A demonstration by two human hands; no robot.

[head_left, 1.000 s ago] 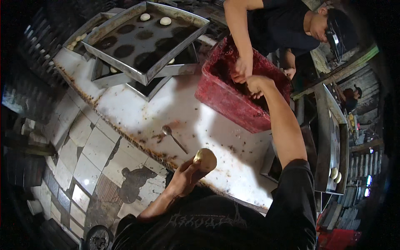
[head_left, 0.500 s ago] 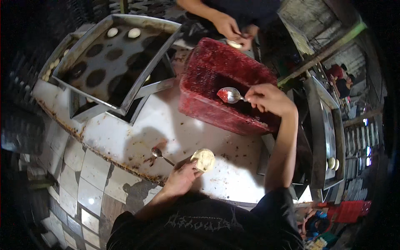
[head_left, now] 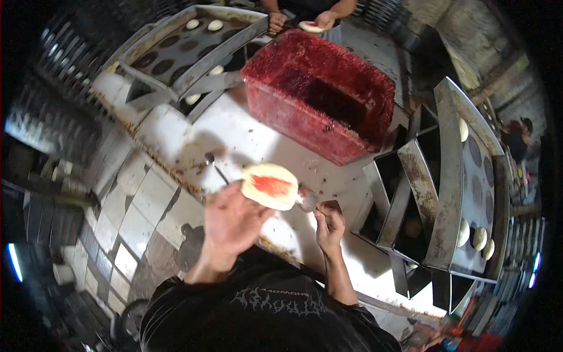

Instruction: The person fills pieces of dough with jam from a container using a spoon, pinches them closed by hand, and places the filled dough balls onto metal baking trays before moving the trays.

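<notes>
On my left hand (head_left: 229,220) rests a flat round of pale dough (head_left: 253,193), with a smear of red filling across its middle. My right hand (head_left: 329,227) pinches the handle of a metal spoon (head_left: 307,199), whose bowl is beside the dough's right edge and blurred by motion. Beyond both hands stands a large red-stained tub (head_left: 293,114), with dark red contents low inside. A second spoon (head_left: 217,168) lies on the white table (head_left: 234,135), just past my left hand.
Stacked metal trays (head_left: 193,69) with several pale dough balls (head_left: 215,25) stand at the far left. More trays (head_left: 446,176) are stacked at the right, the top one holding dough balls (head_left: 480,239). Across the tub, another person's hand (head_left: 326,20) holds a dough round (head_left: 311,27) with red on it.
My right hand has come from over the tub back toward me, bringing the spoon beside the dough. Red filling now lies on the dough, which was plain before. The view has shifted.
</notes>
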